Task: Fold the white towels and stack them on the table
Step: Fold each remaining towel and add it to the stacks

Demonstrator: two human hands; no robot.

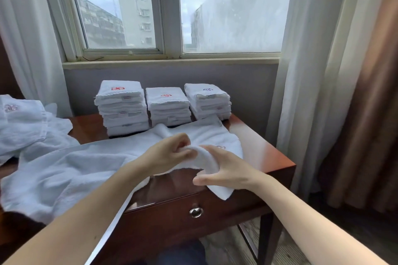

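A long white towel (71, 168) lies spread across the dark wooden table (265, 150), its left part hanging off the front edge. My left hand (170, 153) pinches a raised fold of it near the middle. My right hand (224, 170) grips the same fold from the right, with the towel's corner hanging below it over the drawer front. Three stacks of folded white towels stand at the back: the left stack (122, 107) and the middle stack (169, 106) with red emblems, the right stack (207, 101) with a blue one.
A heap of unfolded white towels (23, 122) lies at the left. The table's drawer has a metal ring pull (196, 212). Curtains (318, 71) hang on both sides of the window, and a wall stands behind the stacks.
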